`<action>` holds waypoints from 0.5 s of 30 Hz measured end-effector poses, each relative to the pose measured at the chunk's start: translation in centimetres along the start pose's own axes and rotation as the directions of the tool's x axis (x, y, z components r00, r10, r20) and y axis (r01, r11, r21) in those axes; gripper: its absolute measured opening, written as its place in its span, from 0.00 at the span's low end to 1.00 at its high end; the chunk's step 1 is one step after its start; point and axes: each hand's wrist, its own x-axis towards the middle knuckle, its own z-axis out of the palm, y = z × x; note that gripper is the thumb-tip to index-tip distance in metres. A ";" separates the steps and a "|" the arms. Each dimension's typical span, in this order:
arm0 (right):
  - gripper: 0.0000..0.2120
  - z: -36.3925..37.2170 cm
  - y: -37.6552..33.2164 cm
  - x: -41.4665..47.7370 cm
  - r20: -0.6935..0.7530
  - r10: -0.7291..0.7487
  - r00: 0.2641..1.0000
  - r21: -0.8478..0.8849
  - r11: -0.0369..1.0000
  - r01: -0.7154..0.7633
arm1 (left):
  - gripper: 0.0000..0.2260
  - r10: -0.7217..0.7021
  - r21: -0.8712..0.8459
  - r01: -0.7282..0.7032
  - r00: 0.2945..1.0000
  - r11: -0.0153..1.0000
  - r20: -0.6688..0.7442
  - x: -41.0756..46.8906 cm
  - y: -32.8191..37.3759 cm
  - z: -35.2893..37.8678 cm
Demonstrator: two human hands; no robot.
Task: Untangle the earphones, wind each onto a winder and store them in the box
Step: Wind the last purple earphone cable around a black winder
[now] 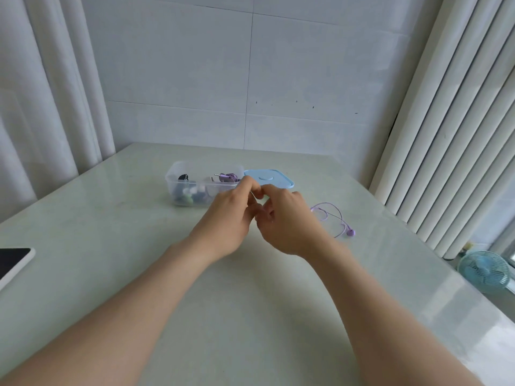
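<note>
My left hand and my right hand meet above the table, just in front of the clear plastic box. Their fingers are curled and pinch something small between them; a thin pale strand shows there, and the rest is hidden by the fingers. A purple earphone lies in loose loops on the table right of my right hand, its bud near the front. Inside the box sit wound earphones, one purple and others dark and greenish. The box's blue lid lies flat to its right.
The pale green table ends at a tiled wall behind the box. A dark phone or tablet with a white edge lies at the left edge. White curtains hang on both sides. A small blue fan stands off the table, right.
</note>
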 end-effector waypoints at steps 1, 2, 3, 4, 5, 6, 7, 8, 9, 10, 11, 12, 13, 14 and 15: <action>0.13 0.5 0.1 0.0 -0.007 -0.008 1.000 -0.022 1.000 0.008 | 0.06 -0.008 -0.004 0.007 0.999 1.000 -0.033 0.0 -0.1 -0.1; 0.13 0.8 0.4 0.1 -0.011 0.006 1.000 -0.051 0.999 -0.006 | 0.06 -0.013 -0.004 0.013 0.998 1.000 -0.057 0.0 -0.2 -0.1; 0.13 1.2 0.7 0.2 -0.007 0.024 1.000 -0.092 0.995 -0.025 | 0.06 -0.021 0.005 0.021 0.997 1.000 -0.071 0.0 -0.4 -0.1; 0.13 1.5 1.2 0.3 -0.004 0.046 0.999 -0.127 0.991 -0.046 | 0.06 -0.032 0.023 0.034 0.997 0.999 -0.076 0.0 -0.7 0.0; 0.13 1.6 1.5 0.4 -0.014 0.061 0.998 -0.143 0.988 -0.062 | 0.05 -0.047 0.050 0.050 0.996 0.997 -0.077 0.0 -1.0 0.0; 0.14 1.7 1.9 0.6 -0.036 0.077 0.996 -0.141 0.987 -0.082 | 0.04 -0.064 0.077 0.070 0.995 0.995 -0.079 0.0 -1.3 0.1; 0.14 1.8 2.4 0.7 -0.066 0.091 0.994 -0.138 0.986 -0.099 | 0.03 -0.086 0.099 0.094 0.993 0.991 -0.081 0.0 -1.6 0.3; 0.13 1.7 2.8 0.9 -0.099 0.109 0.989 -0.145 0.982 -0.123 | 0.02 -0.112 0.117 0.122 0.990 0.986 -0.084 -0.1 -2.0 0.3; 0.12 1.6 3.1 1.1 -0.137 0.128 0.982 -0.162 0.975 -0.149 | 0.02 -0.145 0.132 0.155 0.986 0.979 -0.082 -0.2 -2.2 0.3; 0.12 1.5 3.5 1.3 -0.176 0.139 0.975 -0.177 0.969 -0.170 | 0.03 -0.183 0.141 0.192 0.980 0.971 -0.076 -0.3 -2.5 0.3; 0.12 1.3 3.8 1.6 -0.214 0.134 0.967 -0.179 0.968 -0.174 | 0.04 -0.219 0.143 0.227 0.973 0.963 -0.068 -0.2 -2.6 0.3; 0.11 1.3 4.0 1.8 -0.245 0.119 0.962 -0.171 0.972 -0.163 | 0.05 -0.246 0.142 0.253 0.967 0.957 -0.064 -0.3 -2.8 0.3; 0.11 1.3 4.1 1.9 -0.266 0.104 0.958 -0.160 0.976 -0.150 | 0.06 -0.262 0.141 0.268 0.963 0.953 -0.062 -0.3 -2.8 0.3; 0.11 1.3 4.2 2.1 -0.262 0.107 0.959 -0.155 0.976 -0.152 | 0.06 -0.270 0.141 0.276 0.961 0.951 -0.060 -0.2 -2.9 0.4; 0.11 1.4 4.3 2.1 -0.234 0.127 0.964 -0.162 0.972 -0.168 | 0.07 -0.275 0.145 0.280 0.960 0.949 -0.054 -0.2 -2.9 0.5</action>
